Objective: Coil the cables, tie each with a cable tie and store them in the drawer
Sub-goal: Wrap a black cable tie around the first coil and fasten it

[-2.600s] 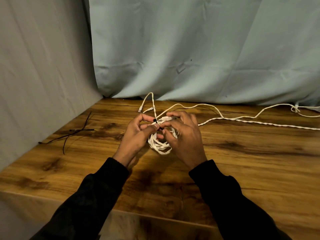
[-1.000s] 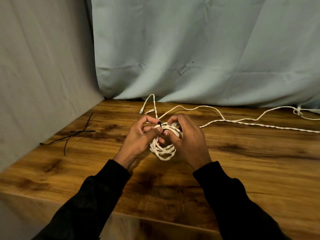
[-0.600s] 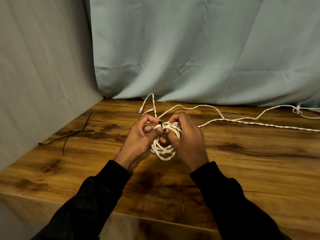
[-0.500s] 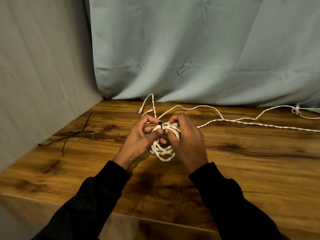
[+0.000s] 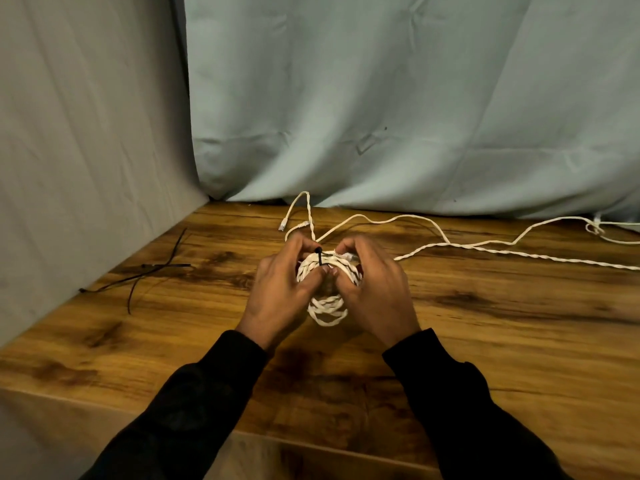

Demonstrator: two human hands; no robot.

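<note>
Both hands hold a white coiled cable (image 5: 325,299) just above the wooden table (image 5: 485,341): the left hand (image 5: 280,289) curls round its left side, thumb pinching the black cable tie (image 5: 319,257), and the right hand (image 5: 374,289) grips its right side. The grip has barely changed in the last second. Farther back, spare black ties (image 5: 145,271) lie left, loose white cables (image 5: 485,245) trail right, before a grey-blue cloth (image 5: 381,116).
</note>
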